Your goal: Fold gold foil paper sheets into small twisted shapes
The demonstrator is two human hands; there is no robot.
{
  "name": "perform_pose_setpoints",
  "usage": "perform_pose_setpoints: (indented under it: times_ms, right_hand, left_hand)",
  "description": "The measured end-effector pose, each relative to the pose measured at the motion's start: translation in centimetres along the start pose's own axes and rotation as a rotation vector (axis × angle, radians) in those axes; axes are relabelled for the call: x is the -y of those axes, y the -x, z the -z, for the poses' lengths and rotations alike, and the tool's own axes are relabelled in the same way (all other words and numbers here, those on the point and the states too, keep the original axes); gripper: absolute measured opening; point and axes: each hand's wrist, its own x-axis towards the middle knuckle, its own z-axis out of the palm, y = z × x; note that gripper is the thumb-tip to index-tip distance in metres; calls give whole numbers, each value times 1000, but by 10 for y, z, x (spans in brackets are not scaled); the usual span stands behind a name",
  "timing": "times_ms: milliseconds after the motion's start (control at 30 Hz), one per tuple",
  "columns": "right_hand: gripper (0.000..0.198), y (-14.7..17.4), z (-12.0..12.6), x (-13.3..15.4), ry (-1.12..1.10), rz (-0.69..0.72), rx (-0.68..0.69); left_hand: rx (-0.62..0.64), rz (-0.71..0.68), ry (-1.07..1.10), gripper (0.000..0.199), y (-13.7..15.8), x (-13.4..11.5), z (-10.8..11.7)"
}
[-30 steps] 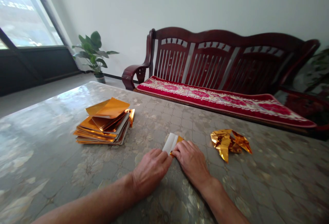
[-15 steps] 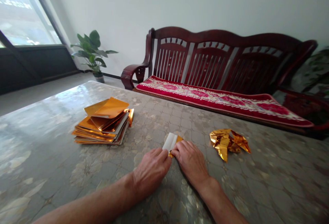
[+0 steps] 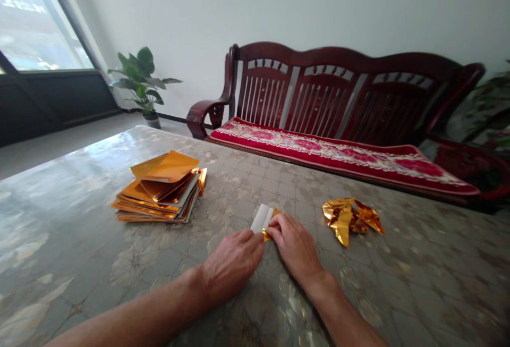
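Note:
A small piece of gold foil paper (image 3: 262, 218), white side up with folded gold edges, lies on the patterned table between my two hands. My left hand (image 3: 236, 257) has its fingers closed at the paper's near left corner. Pinched at its right edge is my right hand (image 3: 294, 240), close beside a gold fold. To the left sits a stack of gold foil paper sheets (image 3: 157, 193), loosely piled with uneven edges. On the right rests a crumpled or folded gold foil piece (image 3: 350, 219), apart from both hands.
The shiny patterned table (image 3: 131, 294) spreads beneath everything. Behind it stands a dark red wooden bench (image 3: 319, 89) with a red floral seat cover (image 3: 306, 145). A potted plant (image 3: 141, 81) is at the back left, near a window (image 3: 40, 23).
My right hand's fingers have shifted slightly up along the paper, and more of a gold fold shows at its near corner. The left hand stays almost in place.

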Motion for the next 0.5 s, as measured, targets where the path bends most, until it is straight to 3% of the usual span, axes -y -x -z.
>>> perform_pose_setpoints:
  times_ms: [133, 500]
  right_hand:
    - [3, 5, 4, 0, -109, -23, -8]
    - [12, 8, 3, 7, 3, -51, 23]
  left_hand:
    - [2, 10, -10, 17, 0, -3, -1]
    - [27, 16, 29, 15, -2, -1, 3]
